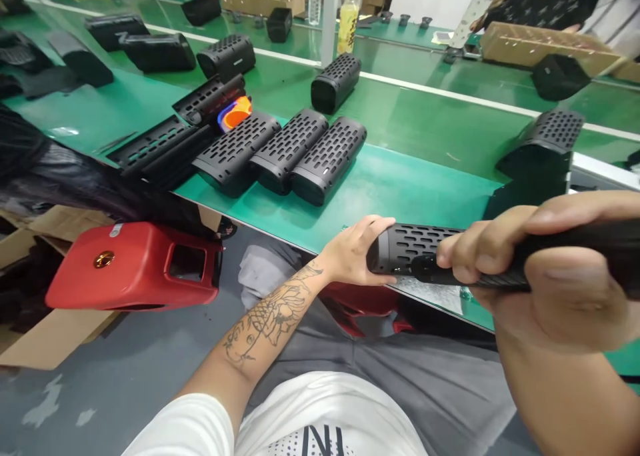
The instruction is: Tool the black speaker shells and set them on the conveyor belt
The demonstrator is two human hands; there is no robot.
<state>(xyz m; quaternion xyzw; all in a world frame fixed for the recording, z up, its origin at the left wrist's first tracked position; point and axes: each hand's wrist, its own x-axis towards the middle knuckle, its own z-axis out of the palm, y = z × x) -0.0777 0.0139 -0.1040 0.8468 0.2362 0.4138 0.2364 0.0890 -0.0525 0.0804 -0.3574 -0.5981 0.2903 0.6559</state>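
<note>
At the table's front edge lies a black perforated speaker housing (407, 243). My left hand (357, 253) is wrapped around its left end, thumb on the near side and fingers over the top. Close to the camera, my right hand (555, 276) grips a black electric screwdriver (510, 269), held almost level. Its narrow front end points left, against or just in front of the housing's near side; whether they touch I cannot tell. My right fingers hide part of the housing. Beyond my left hand, three similar black housings (330, 159) sit side by side.
Open housing shells (160, 149) and an orange and blue item (235, 114) lie at left. More housings (336, 83) stand on the green line (430, 123). A yellow bottle (348, 23) stands behind. A red stool (135, 266) is at floor left. Another person (545, 3) works opposite.
</note>
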